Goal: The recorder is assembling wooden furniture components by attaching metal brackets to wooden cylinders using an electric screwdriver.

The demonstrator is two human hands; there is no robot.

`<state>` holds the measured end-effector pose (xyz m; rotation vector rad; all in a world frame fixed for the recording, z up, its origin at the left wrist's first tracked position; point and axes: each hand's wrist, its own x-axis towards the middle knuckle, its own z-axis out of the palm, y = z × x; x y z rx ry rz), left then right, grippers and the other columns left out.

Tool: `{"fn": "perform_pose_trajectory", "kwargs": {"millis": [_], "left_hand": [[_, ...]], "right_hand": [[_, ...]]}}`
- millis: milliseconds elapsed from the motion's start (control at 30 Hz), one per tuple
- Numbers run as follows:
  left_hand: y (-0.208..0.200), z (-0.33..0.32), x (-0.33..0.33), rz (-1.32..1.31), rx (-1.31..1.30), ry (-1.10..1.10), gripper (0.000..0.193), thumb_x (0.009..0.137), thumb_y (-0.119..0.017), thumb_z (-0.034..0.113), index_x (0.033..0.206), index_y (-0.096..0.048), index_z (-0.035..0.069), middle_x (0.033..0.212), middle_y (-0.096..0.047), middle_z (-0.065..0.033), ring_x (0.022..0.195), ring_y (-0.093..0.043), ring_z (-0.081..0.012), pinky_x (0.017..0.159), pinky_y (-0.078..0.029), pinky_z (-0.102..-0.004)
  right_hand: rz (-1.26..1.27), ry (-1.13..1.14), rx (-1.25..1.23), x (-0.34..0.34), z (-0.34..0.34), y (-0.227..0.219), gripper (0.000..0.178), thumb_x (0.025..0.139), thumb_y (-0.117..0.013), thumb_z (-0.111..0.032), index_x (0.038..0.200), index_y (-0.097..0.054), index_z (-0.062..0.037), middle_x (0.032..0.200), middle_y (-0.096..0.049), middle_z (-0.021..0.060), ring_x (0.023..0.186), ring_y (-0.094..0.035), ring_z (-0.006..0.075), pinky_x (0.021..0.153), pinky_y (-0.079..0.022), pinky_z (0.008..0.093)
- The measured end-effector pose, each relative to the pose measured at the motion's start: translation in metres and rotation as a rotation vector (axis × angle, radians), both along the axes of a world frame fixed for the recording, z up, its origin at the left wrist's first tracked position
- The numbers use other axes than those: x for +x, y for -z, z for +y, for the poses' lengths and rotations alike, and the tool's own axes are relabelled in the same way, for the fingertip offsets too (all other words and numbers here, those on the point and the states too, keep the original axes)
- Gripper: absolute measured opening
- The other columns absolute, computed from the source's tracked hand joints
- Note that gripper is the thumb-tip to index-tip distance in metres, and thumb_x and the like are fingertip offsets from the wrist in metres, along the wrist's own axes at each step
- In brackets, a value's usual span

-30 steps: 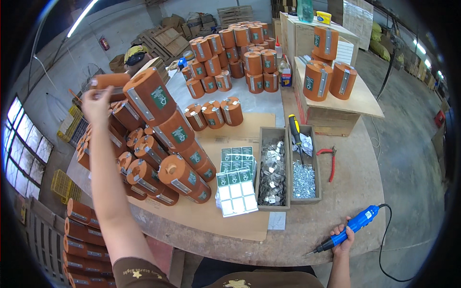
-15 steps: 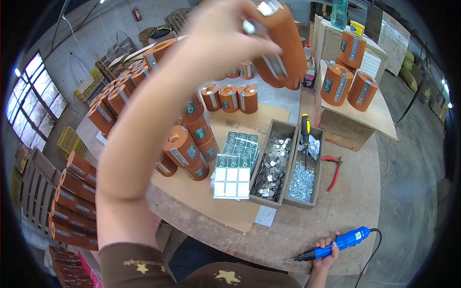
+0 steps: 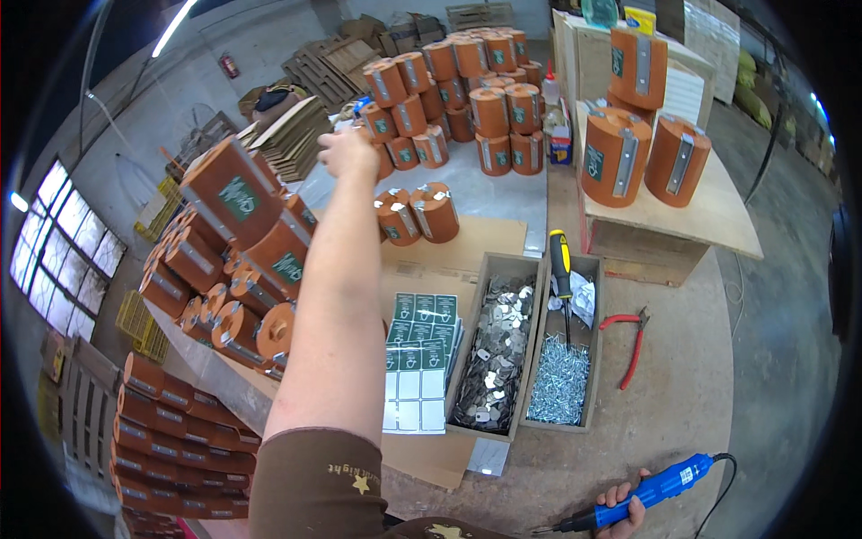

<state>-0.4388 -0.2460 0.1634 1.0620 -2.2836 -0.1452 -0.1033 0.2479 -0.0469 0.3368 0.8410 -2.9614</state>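
My left arm stretches far across the table, and my left hand (image 3: 350,154) is beside the stacked orange cylinders (image 3: 382,121) at the back. A finger and thumb stand apart there with nothing seen between them; the other fingers are partly hidden. Down at the near right, my right hand (image 3: 621,508) is wrapped round a blue electric screwdriver (image 3: 660,485), its bit pointing left. The cylinders carry metal strips and green labels. Two more cylinders (image 3: 435,213) stand on the cardboard just this side of my left hand.
Label sheets (image 3: 417,359) lie left of a wooden tray of metal tabs (image 3: 494,350) and one of screws (image 3: 558,382), holding a yellow-black screwdriver (image 3: 561,265). Red pliers (image 3: 637,346) lie to the right. Cylinders (image 3: 238,202) pile up at left; others (image 3: 616,157) stand on a wooden box.
My left hand, which held an orange cylinder up close, has moved away to the back stacks and no cylinder shows in it. The view has shifted. My right hand keeps the electric screwdriver.
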Motion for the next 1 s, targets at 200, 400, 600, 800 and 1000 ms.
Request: {"fn": "perform_pose_trajectory", "kwargs": {"millis": [200, 400, 600, 800, 1000], "left_hand": [[0.023, -0.039, -0.015, -0.089, 0.207, -0.181, 0.060, 0.062, -0.074, 0.025, 0.113, -0.046, 0.009, 0.117, -0.044, -0.0160, 0.111, -0.042, -0.0303, 0.087, -0.040, -0.0391], [0.033, -0.059, -0.023, -0.099, 0.211, -0.210, 0.060, 0.063, -0.074, 0.027, 0.113, -0.048, 0.008, 0.118, -0.046, -0.0168, 0.112, -0.042, -0.0276, 0.090, -0.038, -0.0385], [0.040, -0.062, -0.020, -0.171, 0.170, -0.190, 0.058, 0.063, -0.075, 0.026, 0.111, -0.049, 0.007, 0.120, -0.045, -0.0176, 0.113, -0.041, -0.0293, 0.090, -0.038, -0.0377], [0.053, -0.081, -0.029, -0.099, 0.023, -0.173, 0.060, 0.062, -0.072, 0.032, 0.111, -0.047, 0.006, 0.113, -0.052, -0.0136, 0.110, -0.046, -0.0259, 0.090, -0.038, -0.0383], [0.023, -0.030, -0.017, -0.038, 0.039, -0.027, 0.074, 0.066, -0.067, 0.039, 0.123, -0.031, 0.008, 0.126, -0.027, -0.0247, 0.113, -0.031, -0.0440, 0.086, -0.037, -0.0501]], "right_hand": [[0.018, 0.026, 0.022, -0.003, -0.004, 0.002, 0.057, 0.073, -0.058, -0.018, 0.123, -0.032, -0.0153, 0.073, -0.041, 0.0056, 0.065, -0.040, 0.0168, 0.065, -0.036, 0.0329], [-0.017, 0.029, 0.051, -0.005, -0.008, -0.003, 0.060, 0.071, -0.060, -0.019, 0.123, -0.032, -0.0148, 0.071, -0.039, 0.0048, 0.063, -0.038, 0.0157, 0.064, -0.035, 0.0316], [0.001, 0.029, 0.050, -0.006, -0.010, -0.007, 0.059, 0.070, -0.059, -0.018, 0.123, -0.032, -0.0138, 0.071, -0.039, 0.0046, 0.063, -0.038, 0.0154, 0.063, -0.035, 0.0312], [-0.051, 0.107, 0.100, 0.000, -0.003, 0.012, 0.065, 0.069, -0.062, -0.018, 0.124, -0.028, -0.0132, 0.065, -0.042, 0.0037, 0.055, -0.045, 0.0141, 0.058, -0.044, 0.0325], [0.042, 0.059, 0.116, -0.003, -0.004, 0.013, 0.061, 0.075, -0.058, -0.019, 0.125, -0.026, -0.0120, 0.069, -0.039, 0.0026, 0.058, -0.041, 0.0121, 0.059, -0.040, 0.0286]]}}
